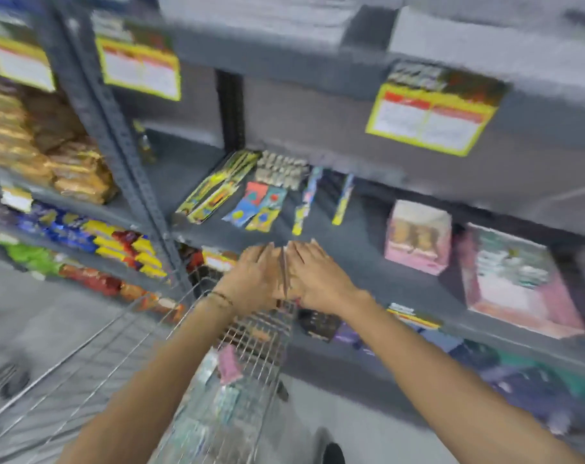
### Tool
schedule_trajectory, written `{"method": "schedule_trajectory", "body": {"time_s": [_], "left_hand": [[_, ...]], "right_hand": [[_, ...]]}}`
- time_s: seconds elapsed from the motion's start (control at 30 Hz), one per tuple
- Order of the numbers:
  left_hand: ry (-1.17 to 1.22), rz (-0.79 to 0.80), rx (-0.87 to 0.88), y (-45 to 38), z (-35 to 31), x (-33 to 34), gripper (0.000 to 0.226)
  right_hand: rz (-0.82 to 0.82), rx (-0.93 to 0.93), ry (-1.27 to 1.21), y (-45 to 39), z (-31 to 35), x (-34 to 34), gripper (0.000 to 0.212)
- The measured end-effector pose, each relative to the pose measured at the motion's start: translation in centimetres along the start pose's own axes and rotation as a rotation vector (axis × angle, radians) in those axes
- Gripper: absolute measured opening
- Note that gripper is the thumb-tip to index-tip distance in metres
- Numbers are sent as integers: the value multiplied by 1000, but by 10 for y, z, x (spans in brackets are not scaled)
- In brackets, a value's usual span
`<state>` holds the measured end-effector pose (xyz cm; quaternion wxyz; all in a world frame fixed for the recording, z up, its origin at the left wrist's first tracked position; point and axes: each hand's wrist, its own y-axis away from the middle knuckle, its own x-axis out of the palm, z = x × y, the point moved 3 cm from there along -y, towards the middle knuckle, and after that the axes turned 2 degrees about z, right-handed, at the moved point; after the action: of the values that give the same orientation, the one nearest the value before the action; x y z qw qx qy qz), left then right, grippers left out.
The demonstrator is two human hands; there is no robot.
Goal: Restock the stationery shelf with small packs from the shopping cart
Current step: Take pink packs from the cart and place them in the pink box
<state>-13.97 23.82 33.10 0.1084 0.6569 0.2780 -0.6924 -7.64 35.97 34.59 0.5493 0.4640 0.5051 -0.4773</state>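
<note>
Snack bags on far-left shelves. Cart below, packs inside. Left hand and right hand side by side, fingers extended, thin item blurred between; grip unclear. Shelf ahead: packs laid flat, pink boxes right.
</note>
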Motion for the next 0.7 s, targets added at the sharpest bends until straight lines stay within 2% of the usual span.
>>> {"method": "schedule_trajectory", "body": {"time_s": [0.07, 0.13, 0.2, 0.27, 0.33, 0.43, 0.6, 0.7], "left_hand": [[3, 12, 111, -43, -29, -19, 54], [168, 56, 124, -88, -54, -23, 60], [333, 174, 108, -127, -80, -23, 81], [371, 272, 108, -165, -111, -18, 97], [362, 342, 111, -196, -136, -9, 99], [364, 403, 115, -229, -161, 8, 94], [334, 502, 102, -253, -173, 40, 78], [313, 437, 62, -246, -164, 50, 67]], "right_hand": [[-67, 84, -16, 15, -41, -30, 89], [-79, 173, -18, 32, -84, -50, 89], [-55, 280, -27, 47, -124, -59, 95], [-53, 383, -70, 63, -167, -61, 98], [-4, 420, -106, 72, -200, -60, 89], [54, 455, -91, 78, -232, -58, 76], [135, 471, -88, 75, -266, -32, 83], [187, 500, -110, 69, -271, -25, 81]]}}
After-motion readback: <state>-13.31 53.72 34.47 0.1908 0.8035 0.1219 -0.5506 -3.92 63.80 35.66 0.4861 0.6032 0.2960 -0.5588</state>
